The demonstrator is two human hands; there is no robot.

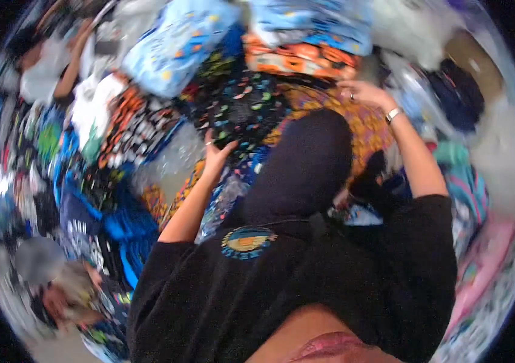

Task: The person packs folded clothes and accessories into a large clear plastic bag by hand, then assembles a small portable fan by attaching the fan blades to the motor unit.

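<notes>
My left hand (216,158), with a ring on one finger, has its thumb and finger spread apart. It rests against the near left edge of a black cloth (242,106) with small coloured specks. My right hand (361,94) wears a ring and a wristwatch (393,114). Its fingers stretch left, at the lower edge of a folded orange and white patterned cloth (303,58). Beneath that hand spreads a mustard cloth (369,130) with a small pattern. Motion blur softens both hands' fingertips.
Light blue patterned bundles (181,45) lie at the far side. Left are an orange, black and white printed cloth (139,124) and clear plastic wrapping (175,157). My dark-clothed knee (309,157) rises between my arms. Other people are at the left, one with a raised arm (72,63).
</notes>
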